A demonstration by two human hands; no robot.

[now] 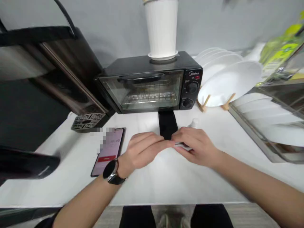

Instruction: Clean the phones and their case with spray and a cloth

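Note:
My left hand (143, 150), with a watch (111, 171) on its wrist, is closed, and its fingertips meet those of my right hand (196, 145) over the middle of the counter. Between the fingers of my right hand is a small grey-white flat item (183, 146), mostly covered. What my left fingertips pinch, if anything, is hidden. Just beyond the hands a black strip (167, 123) lies on the white counter, reaching to the toaster oven (149, 91). A small white object (194, 123), blurred, stands behind my right hand.
A phone (110, 150) lies left of my left wrist. Farther left are a coffee machine (87, 122) and a black cylinder (28, 163). White plates (228, 79) stand in a wooden rack at the right, beside a metal dish rack (256, 133). A white pot (162, 28) tops the oven.

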